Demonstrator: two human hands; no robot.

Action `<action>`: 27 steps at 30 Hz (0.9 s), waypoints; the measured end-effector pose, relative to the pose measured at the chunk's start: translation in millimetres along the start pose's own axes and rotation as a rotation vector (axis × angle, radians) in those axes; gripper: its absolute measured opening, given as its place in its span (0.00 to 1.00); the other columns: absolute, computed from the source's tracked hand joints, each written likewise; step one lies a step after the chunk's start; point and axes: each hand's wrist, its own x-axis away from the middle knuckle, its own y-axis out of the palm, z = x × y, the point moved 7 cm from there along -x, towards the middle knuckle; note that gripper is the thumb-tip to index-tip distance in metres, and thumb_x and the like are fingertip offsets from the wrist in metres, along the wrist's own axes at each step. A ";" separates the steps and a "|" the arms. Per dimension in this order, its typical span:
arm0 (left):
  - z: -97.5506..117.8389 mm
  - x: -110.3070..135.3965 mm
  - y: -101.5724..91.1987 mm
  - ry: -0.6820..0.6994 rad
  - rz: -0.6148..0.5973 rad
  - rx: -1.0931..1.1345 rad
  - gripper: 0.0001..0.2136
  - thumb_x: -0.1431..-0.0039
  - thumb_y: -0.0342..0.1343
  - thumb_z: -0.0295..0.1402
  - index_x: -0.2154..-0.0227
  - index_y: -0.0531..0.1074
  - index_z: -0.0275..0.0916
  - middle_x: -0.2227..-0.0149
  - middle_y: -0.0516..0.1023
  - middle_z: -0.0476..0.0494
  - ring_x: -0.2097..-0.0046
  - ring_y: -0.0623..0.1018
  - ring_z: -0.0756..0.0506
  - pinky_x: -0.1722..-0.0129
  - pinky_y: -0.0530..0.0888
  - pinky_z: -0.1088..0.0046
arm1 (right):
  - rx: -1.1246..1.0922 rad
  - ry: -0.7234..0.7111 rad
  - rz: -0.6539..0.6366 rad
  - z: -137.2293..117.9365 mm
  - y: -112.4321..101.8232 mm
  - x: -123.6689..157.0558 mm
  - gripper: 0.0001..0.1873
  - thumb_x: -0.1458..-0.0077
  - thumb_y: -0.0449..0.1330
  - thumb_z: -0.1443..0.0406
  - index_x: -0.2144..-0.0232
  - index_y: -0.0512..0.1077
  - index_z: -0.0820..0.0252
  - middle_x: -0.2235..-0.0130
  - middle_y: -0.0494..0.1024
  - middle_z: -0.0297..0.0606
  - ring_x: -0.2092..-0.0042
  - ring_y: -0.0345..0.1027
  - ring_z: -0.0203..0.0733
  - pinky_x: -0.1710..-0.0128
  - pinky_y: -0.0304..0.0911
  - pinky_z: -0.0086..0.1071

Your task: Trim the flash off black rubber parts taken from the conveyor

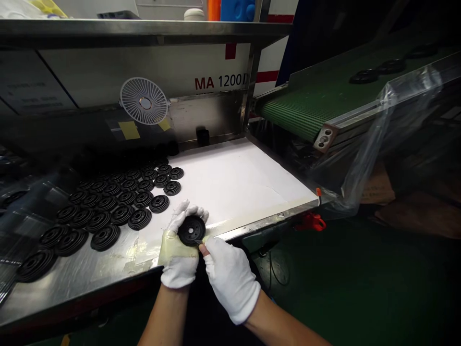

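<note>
A round black plastic disc (191,230) with a small centre hole rests in my gloved left hand (179,250), whose fingers curl around its far side. My right hand (230,274), also in a white glove with the thumb tip bare, pinches a small, thin, pointed blade (199,242). The blade's tip touches or nearly touches the disc's near edge; most of the tool is hidden in the fist. Left of my hands, several similar black stepped discs (139,218) lie in rows on the metal table (118,262).
White sheeting (230,180) covers the table's right part. A white fan (144,101) is fixed at the back, below a metal shelf (151,29). To the right, a green conveyor belt (309,108) carries black discs (364,76). A red clamp (310,221) hangs at the table edge.
</note>
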 end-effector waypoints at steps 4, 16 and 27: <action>-4.8 2.7 5.5 -0.221 -0.095 -0.044 0.15 0.48 0.50 0.29 0.56 0.70 0.34 0.65 0.75 0.38 0.61 0.74 0.40 0.62 0.73 0.57 | -0.006 0.018 -0.007 8.7 -1.8 -2.5 0.11 0.40 0.47 0.63 0.73 0.64 0.55 0.75 0.72 0.29 0.75 0.64 0.35 0.75 0.43 0.31; -4.0 -5.4 -2.2 -0.008 0.041 0.132 0.06 0.47 0.53 0.26 0.65 0.70 0.38 0.73 0.71 0.51 0.67 0.73 0.51 0.58 0.72 0.68 | -0.015 -0.003 -0.006 -3.6 0.7 2.6 0.12 0.40 0.47 0.63 0.75 0.63 0.56 0.75 0.72 0.30 0.75 0.64 0.35 0.75 0.42 0.31; -3.9 -3.4 4.8 -0.084 -0.002 0.099 0.08 0.47 0.51 0.28 0.64 0.70 0.37 0.74 0.70 0.48 0.69 0.73 0.49 0.64 0.73 0.68 | -0.019 0.023 0.011 6.9 -3.2 0.0 0.12 0.40 0.46 0.63 0.72 0.65 0.56 0.75 0.72 0.31 0.75 0.64 0.36 0.74 0.43 0.31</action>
